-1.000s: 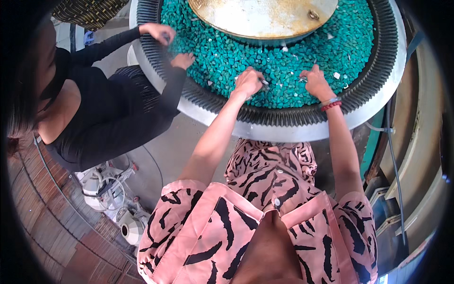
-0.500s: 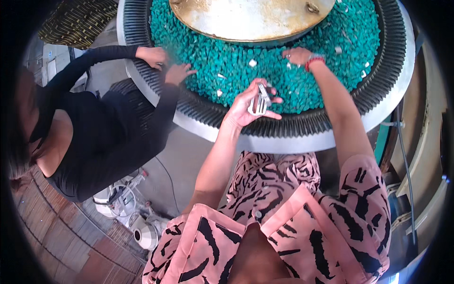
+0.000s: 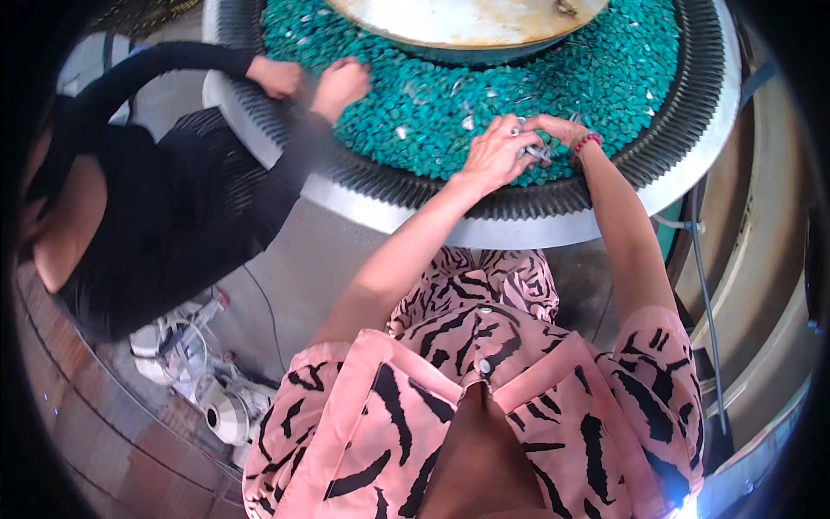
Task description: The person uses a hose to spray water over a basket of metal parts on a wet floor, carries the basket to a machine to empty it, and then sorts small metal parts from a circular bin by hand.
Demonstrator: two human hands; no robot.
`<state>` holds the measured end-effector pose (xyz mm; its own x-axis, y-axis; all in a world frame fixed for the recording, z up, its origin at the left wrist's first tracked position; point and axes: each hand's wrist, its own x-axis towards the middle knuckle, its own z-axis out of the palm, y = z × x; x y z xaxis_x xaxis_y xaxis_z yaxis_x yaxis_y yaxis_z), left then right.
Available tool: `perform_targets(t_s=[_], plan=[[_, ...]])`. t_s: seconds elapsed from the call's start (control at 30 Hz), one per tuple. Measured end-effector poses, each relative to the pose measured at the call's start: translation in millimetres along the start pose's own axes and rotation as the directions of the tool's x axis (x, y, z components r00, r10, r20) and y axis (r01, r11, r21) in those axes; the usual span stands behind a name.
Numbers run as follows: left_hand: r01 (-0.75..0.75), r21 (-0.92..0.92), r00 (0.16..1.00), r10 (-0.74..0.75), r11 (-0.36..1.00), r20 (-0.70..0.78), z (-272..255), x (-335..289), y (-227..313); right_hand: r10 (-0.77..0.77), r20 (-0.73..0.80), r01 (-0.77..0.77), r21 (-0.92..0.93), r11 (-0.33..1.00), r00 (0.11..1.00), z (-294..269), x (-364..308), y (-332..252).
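Green pebble-like chips (image 3: 398,99) fill the round tub with a ribbed dark inner wall (image 3: 553,201). Over the near part of the chips my left hand (image 3: 500,157) is closed around several small silver slotted metal pieces (image 3: 538,153), which poke out on its right side. My right hand (image 3: 560,131), below which a red beaded bracelet circles the wrist, meets the fingertips of the left one. Its fingers are bent inward, and what they hold is hidden. Pale bits, such as a white piece (image 3: 468,123), lie among the chips.
A rusty whitish round lid (image 3: 467,22) rises at the tub's centre. At left a person in a black sleeve (image 3: 207,233) has both hands over the tub, one a fist (image 3: 343,85). White machinery with cables (image 3: 226,413) stands on the floor; a grey hose (image 3: 711,320) hangs at right.
My left hand has moved up and right and turned over, its palm now hidden. My right hand has shifted down to meet it. The other person's nearer hand has lifted and closed.
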<state>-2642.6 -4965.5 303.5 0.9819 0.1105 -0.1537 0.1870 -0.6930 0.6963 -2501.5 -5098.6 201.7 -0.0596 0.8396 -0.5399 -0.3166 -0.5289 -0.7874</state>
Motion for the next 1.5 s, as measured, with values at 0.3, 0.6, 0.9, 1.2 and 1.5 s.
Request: perform_targets(t_s=[0.3, 0.6, 0.9, 1.2, 1.5], plan=[[0.255, -0.943, 0.946, -0.259, 0.215, 0.197, -57.5, -35.8, -21.3, -0.114, -0.247, -0.187, -0.904, 0.385, 0.962, 16.5, -15.1, -52.7], [0.092, -0.883, 0.992, -0.030, -0.460, 0.119, -101.7, -57.7, -60.2, 0.154, -0.257, -0.299, -0.846, 0.442, 0.954, -60.2, 101.4, -25.9], [0.000, -0.637, 0.974, -0.145, -0.771, 0.175, -76.5, -48.3, -35.5, 0.185, 0.031, -0.134, -0.571, 0.810, 0.982, -8.6, 59.3, 3.5], [0.216, -0.899, 0.862, -0.358, -0.381, 0.358, -68.1, -44.1, -40.7, 0.174, -0.112, -0.205, -0.644, 0.738, 0.978, 46.9, -44.3, -69.8], [0.533, -0.844, 0.831, -0.227, 0.065, 0.508, -52.8, -4.6, 5.3, -0.134, -0.261, 0.219, 0.332, 0.918, 0.956, 48.5, -62.4, -110.9]])
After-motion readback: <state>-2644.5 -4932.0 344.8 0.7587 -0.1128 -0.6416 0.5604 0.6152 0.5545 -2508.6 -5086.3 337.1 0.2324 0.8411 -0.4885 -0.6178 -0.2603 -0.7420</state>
